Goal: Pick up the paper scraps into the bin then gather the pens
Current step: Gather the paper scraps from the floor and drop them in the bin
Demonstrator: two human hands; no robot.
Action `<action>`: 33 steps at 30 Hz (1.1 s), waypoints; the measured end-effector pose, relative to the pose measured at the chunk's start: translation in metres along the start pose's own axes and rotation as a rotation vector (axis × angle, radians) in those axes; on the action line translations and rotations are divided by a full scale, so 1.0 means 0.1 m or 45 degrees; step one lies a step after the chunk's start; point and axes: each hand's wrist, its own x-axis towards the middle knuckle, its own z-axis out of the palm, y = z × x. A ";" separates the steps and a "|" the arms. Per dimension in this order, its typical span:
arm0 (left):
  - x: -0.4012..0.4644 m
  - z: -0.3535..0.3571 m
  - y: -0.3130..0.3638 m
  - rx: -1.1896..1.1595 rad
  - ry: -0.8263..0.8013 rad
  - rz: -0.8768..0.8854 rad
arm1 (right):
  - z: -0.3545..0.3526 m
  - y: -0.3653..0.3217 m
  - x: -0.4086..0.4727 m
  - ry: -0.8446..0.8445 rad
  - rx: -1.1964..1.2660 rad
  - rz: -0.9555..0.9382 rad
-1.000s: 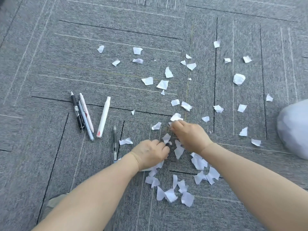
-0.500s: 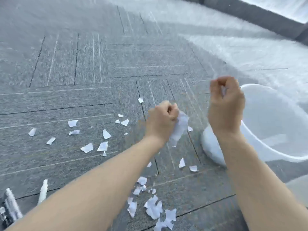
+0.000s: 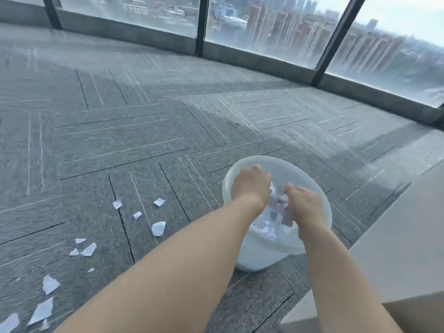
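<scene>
Hands are hovering together over the white bin (image 3: 242,258), which is standing on the grey carpet floor (image 3: 144,145) at about four o'clock of the view; the left hand (image 3: 251,186) is reaching in past the rim at the bin's ten o'clock side, knuckles up and fingers bent downward, though whether it is pinching any paper I cannot tell; the right hand (image 3: 304,204) is sitting at the bin's three o'clock side, fingers curled loosely toward the left hand, and its hold is likewise unclear through the blur; paper scraps in the bin (image 3: 271,227) are lying below and between the two hands; loose paper scraps (image 3: 158,228) are lying scattered on the carpet from nine o'clock of the bin down to the seven o'clock corner of the view; a pale low ledge (image 3: 403,248) is standing just beside the bin at three o'clock; windows (image 3: 288,22) are running along the twelve o'clock edge.
</scene>
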 end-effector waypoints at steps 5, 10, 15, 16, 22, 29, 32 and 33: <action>0.02 0.03 -0.07 -0.384 -0.156 0.045 | -0.10 -0.06 0.02 0.095 -0.038 -0.068; -0.23 -0.34 -0.45 -0.698 0.354 0.246 | 0.30 -0.36 -0.47 0.122 0.344 -0.571; -0.96 -0.55 -1.72 -0.414 0.618 -0.007 | 1.30 0.02 -1.31 -0.498 0.246 -0.718; -1.20 -0.51 -2.09 -0.306 0.609 -0.125 | 1.54 0.25 -1.44 -0.626 0.048 -0.708; -2.92 -0.29 -3.62 0.297 0.402 -0.760 | 2.37 1.44 -1.93 -1.315 -1.421 -0.838; -3.92 -0.10 -3.80 0.430 0.337 -1.011 | 2.63 1.73 -2.16 -1.318 -1.557 -1.141; -4.05 -0.02 -3.75 0.470 0.309 -1.034 | 2.76 1.74 -2.29 -1.359 -1.572 -1.265; -4.07 -0.01 -3.74 0.470 0.308 -1.043 | 2.79 1.75 -2.34 -1.379 -1.573 -1.302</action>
